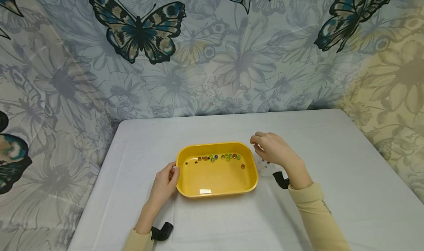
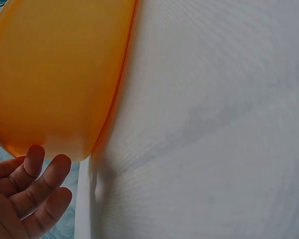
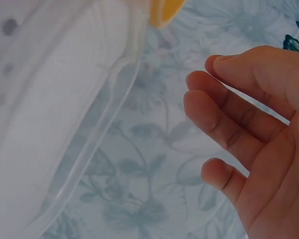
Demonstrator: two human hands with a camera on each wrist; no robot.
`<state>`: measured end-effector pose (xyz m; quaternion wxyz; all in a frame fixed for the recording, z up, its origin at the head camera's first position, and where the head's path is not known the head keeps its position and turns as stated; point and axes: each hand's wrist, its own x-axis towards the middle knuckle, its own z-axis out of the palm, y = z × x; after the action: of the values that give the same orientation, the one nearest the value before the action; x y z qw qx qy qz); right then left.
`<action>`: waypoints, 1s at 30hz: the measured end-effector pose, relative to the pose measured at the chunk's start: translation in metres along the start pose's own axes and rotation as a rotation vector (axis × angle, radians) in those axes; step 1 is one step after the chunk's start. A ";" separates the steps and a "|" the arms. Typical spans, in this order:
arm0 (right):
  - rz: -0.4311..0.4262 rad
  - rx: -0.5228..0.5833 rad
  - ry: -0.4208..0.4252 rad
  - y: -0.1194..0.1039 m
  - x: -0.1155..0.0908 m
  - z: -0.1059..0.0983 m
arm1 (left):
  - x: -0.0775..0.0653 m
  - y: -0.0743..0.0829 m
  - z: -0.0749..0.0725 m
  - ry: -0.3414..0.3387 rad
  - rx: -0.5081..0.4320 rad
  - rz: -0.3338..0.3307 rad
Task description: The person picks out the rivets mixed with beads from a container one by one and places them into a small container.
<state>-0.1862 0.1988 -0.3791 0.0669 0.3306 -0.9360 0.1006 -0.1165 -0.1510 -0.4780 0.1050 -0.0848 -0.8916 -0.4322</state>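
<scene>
A shallow yellow tray (image 1: 216, 183) holds several small glass beads (image 1: 228, 156) in amber, green and blue, mostly in a row along its far side. My left hand (image 1: 164, 183) grips the tray's left end, its fingers against the outer wall; in the left wrist view the other fingers (image 2: 57, 169) spread below the rim. My right hand (image 1: 273, 148) hovers past the tray's right end, above a clear plastic container (image 1: 265, 170) with a few dark beads in it. Its thumb and index fingertips meet in the right wrist view; I cannot tell whether they pinch anything.
Both stand on a table with a white cloth (image 1: 212, 225). A wall with butterfly and flower print (image 1: 198, 78) rises behind the table and on its left. Black bands (image 1: 162, 232) sit on both wrists. The clear container stands close beside the tray's right end.
</scene>
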 end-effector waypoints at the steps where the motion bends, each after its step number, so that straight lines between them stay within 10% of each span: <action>1: -0.005 -0.003 0.002 -0.001 0.001 -0.001 | 0.000 0.000 0.000 0.000 0.000 0.000; 30: -0.108 -0.030 -0.057 -0.034 0.042 0.008 | -0.001 0.001 0.001 0.001 -0.002 -0.015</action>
<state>-0.1975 0.1459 -0.3735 0.0507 0.3822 -0.9197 0.0735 -0.1160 -0.1497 -0.4782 0.1021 -0.0779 -0.8918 -0.4339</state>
